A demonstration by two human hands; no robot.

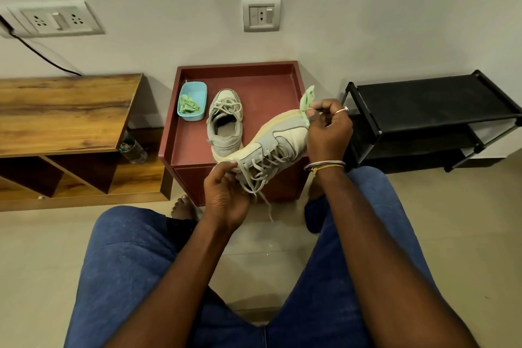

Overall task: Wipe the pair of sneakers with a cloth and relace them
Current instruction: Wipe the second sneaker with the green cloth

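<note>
A pale grey and cream sneaker [278,141] is held in the air on its side, toe to the right, with loose laces hanging down. My left hand [226,195] grips its heel end. My right hand [327,130] pinches a small light green cloth [307,102] against the toe. The second sneaker [224,121] stands upright on the maroon side table [265,79], laces loose, heel toward me.
A light blue tub [195,93] with another green cloth inside sits on the table's back left. A wooden bench with shelves [65,110] and a water bottle [132,150] stand at left, a black shoe rack [432,104] at right. My knees in blue jeans fill the foreground.
</note>
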